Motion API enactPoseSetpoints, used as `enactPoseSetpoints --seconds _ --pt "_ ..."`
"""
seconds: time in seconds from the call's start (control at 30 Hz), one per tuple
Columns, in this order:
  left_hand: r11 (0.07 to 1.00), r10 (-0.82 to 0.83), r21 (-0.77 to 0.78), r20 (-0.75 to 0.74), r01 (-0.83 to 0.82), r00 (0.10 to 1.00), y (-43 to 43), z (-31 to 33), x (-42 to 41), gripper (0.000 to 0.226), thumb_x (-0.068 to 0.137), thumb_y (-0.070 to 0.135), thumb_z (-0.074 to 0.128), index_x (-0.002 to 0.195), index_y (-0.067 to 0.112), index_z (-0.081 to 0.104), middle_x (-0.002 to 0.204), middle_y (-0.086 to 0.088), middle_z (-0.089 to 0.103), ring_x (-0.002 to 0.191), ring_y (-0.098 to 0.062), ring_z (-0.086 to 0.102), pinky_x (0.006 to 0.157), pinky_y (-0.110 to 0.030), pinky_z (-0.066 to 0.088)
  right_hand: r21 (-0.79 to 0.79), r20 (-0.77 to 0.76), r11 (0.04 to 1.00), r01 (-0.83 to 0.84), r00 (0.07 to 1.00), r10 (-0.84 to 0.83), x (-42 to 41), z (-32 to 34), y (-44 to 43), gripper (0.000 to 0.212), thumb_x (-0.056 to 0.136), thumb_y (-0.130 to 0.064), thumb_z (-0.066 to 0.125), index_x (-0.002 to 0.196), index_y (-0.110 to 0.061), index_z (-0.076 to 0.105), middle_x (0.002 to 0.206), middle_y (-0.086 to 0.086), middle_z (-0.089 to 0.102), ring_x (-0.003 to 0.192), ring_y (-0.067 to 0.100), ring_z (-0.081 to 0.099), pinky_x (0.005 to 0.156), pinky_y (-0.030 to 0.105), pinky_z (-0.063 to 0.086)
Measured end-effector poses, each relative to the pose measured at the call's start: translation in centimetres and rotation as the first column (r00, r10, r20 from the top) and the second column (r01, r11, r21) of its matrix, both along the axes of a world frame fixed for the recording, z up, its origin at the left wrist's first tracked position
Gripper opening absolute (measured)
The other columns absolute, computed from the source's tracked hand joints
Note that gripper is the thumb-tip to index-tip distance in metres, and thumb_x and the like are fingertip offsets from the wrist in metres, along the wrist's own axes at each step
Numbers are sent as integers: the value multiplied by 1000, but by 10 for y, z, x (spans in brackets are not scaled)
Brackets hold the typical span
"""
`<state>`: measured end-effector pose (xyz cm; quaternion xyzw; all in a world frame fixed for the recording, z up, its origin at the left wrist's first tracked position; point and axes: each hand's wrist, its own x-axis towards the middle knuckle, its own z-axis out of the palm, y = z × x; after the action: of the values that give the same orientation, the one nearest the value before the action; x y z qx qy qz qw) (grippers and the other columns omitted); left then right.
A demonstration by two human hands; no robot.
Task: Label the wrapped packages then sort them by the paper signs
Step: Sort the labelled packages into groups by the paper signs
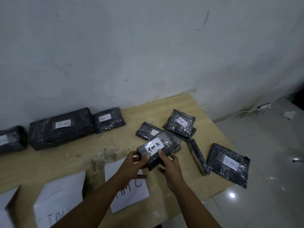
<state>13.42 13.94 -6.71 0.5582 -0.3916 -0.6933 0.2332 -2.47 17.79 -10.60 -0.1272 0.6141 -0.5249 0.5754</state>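
Both hands hold one black wrapped package (166,144) with a white label reading "Tim A", lifted a little above the wooden table (69,159). My left hand (138,163) grips its near left end, and my right hand (169,165) grips its near right side, thumb on the label's edge. Behind it lies a pile of labelled black packages (181,124). Another flat labelled package (228,163) lies at the right edge. Along the wall sit a large package (60,129), a small one (109,120) and one at the far left (11,139). Paper signs lie in front: "TIM C" (126,186), a middle sign (57,199) and a left sign (7,206).
A narrow black package (198,156) stands on edge between the pile and the right package. The table butts against a stained white wall (148,55). To the right is a glossy tiled floor (263,145) with a white cable (243,111) along the wall.
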Motion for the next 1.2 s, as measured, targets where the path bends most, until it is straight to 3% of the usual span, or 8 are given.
enactPoseSetpoints --seconds 0.23,0.4,0.5,0.6,0.77,0.97,1.1,1.2 --pt "964 259 -57 -39 -261 965 -26 5 81 67 68 35 80 120 15 43 118 -6 62 100 -23 67 71 -39 59 -124 -150 981 -148 980 129 50 14 -33 58 80 -38 73 128 -25 42 118 -2 64 108 16 63 80 32 54" --pt "915 388 -94 -67 -392 919 -34 5 173 72 68 32 81 123 12 39 121 -9 61 102 -25 67 74 -36 59 -143 -315 916 -375 895 317 120 25 -66 31 86 -38 67 113 -32 53 115 -5 64 103 10 62 85 33 54" --pt "871 467 -147 -49 -469 883 -35 3 234 69 72 30 81 124 10 40 121 -9 57 105 -25 64 78 -33 59 -111 -384 874 -472 832 400 180 25 -84 38 88 -39 66 120 -21 54 115 -2 64 103 12 62 87 33 53" --pt "840 522 -168 -13 -517 853 -37 2 294 69 70 37 83 121 10 45 117 -9 60 105 -24 65 92 -40 56 -70 -410 830 -554 774 483 240 27 -99 47 86 -43 67 123 -18 55 116 -1 65 105 15 62 91 37 52" --pt "796 588 -193 24 -574 808 -39 -2 399 46 81 23 76 116 8 51 114 -9 64 102 -22 65 89 -38 56 -8 -420 747 -665 680 601 341 26 -122 59 71 -58 69 115 -19 61 109 -2 71 101 13 66 92 41 54" --pt "764 636 -223 93 -606 766 -50 -17 499 35 87 20 70 116 11 53 110 -1 66 100 -14 63 80 -29 54 73 -386 656 -751 585 713 445 6 -144 27 79 -47 73 97 -32 59 107 -4 69 100 15 67 94 46 53" --pt "759 649 -214 178 -614 740 -59 -39 544 31 89 22 68 116 12 56 109 -4 66 98 -16 63 85 -30 52 125 -333 631 -766 566 754 501 -9 -162 37 81 -44 72 107 -22 58 110 -3 66 100 13 64 94 39 53" --pt "766 643 -204 235 -610 729 -68 -56 564 29 89 25 68 113 14 58 107 -3 68 99 -17 64 86 -31 51 173 -352 618 -767 538 766 529 -17 -174 36 84 -43 70 108 -18 57 103 -5 64 93 8 61 80 26 51"
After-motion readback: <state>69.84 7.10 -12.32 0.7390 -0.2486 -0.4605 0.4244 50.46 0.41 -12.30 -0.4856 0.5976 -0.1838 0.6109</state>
